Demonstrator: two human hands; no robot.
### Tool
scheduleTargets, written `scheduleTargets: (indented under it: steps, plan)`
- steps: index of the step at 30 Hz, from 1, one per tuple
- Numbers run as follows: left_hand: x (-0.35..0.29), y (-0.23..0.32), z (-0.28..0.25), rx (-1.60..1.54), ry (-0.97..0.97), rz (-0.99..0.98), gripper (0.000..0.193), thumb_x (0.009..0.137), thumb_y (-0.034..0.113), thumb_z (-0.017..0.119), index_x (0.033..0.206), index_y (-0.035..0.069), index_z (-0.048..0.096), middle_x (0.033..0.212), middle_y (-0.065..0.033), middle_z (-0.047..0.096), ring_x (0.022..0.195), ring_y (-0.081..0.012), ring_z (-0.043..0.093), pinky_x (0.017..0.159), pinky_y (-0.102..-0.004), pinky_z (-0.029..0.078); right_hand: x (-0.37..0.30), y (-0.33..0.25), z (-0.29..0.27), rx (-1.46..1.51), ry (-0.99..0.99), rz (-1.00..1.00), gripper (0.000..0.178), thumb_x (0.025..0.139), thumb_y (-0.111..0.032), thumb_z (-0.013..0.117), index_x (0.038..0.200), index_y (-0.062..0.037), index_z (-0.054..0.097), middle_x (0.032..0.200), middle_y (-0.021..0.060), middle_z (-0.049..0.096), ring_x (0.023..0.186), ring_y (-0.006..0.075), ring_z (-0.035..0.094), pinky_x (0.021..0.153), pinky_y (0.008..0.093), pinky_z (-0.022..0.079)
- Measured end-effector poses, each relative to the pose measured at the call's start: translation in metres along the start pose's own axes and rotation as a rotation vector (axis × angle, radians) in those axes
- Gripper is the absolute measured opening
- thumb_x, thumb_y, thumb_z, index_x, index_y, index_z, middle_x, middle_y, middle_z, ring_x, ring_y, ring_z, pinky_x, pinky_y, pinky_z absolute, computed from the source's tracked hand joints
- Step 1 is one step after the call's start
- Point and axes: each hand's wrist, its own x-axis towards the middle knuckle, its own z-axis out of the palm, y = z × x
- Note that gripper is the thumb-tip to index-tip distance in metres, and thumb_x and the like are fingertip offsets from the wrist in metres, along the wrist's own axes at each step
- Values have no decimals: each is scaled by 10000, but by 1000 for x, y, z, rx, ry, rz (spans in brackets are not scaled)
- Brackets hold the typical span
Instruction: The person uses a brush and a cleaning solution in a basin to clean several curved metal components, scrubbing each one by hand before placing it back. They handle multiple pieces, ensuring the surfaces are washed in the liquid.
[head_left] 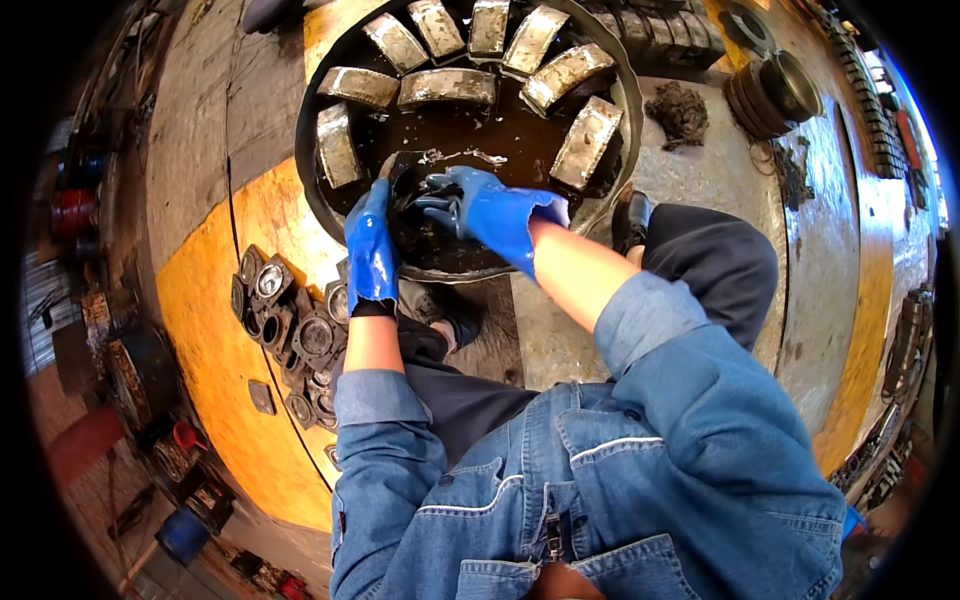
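Note:
Both hands wear blue rubber gloves and work over a wide round tub [634, 130] of dark, oily liquid. My left hand [368, 222] is at the tub's near left side, closed on the edge of a dark, wet block [402, 172] whose full shape is hidden. Across from it, my right hand [474, 203] has its fingers bent toward that block; what they grip is dark and cannot be made out. Curved metal blocks with a greasy shine rest around the tub's far side, among them one wide block [446, 88] and one at the right [587, 143].
Greasy square metal parts with round holes [314, 338] lie heaped on the yellow floor at the left. Right of the tub are a dark clump of fibres [678, 114] and some metal rings [790, 88]. More curved blocks [660, 38] line up beyond. My shoe [632, 220] stands beside the tub.

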Motion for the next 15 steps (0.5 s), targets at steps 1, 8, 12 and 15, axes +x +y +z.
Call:
scheduleTargets:
  steps: [1, 8, 12, 15]
  plan:
    - [-1, 0, 3, -11, -5, 5, 407, 975, 274, 608, 1194, -66, 651, 1100, -124, 693, 938, -191, 644, 834, -301, 517, 0, -8, 1, -126, -40, 0, 201, 964, -202, 550, 1081, -82, 660, 964, 160, 715, 848, 321, 716, 647, 403, 591]
    - [-11, 10, 11, 77, 82, 22, 409, 968, 267, 619, 1221, -54, 644, 1171, -147, 683, 1018, -217, 658, 908, -304, 515, -37, -49, 18, -1743, -570, -663, 335, 963, -299, 496, 1113, -88, 708, 1020, 116, 736, 865, 249, 704, 766, 370, 534]
    - [-2, 4, 3, 17, 56, -6, 444, 965, 276, 613, 1257, -58, 622, 1221, -152, 664, 1085, -222, 632, 953, -316, 491, -57, -23, 78, -2557, -320, -449, 322, 882, -253, 605, 1112, -62, 724, 1028, 129, 732, 924, 299, 700, 803, 390, 542]
    - [-8, 4, 5, 58, 34, 29, 484, 963, 284, 611, 1284, -77, 597, 1260, -160, 646, 1144, -224, 606, 1000, -323, 463, -46, -14, 71, -2858, -492, -486, 282, 852, -196, 624, 1070, -63, 744, 1011, 148, 733, 917, 325, 706, 785, 412, 558]
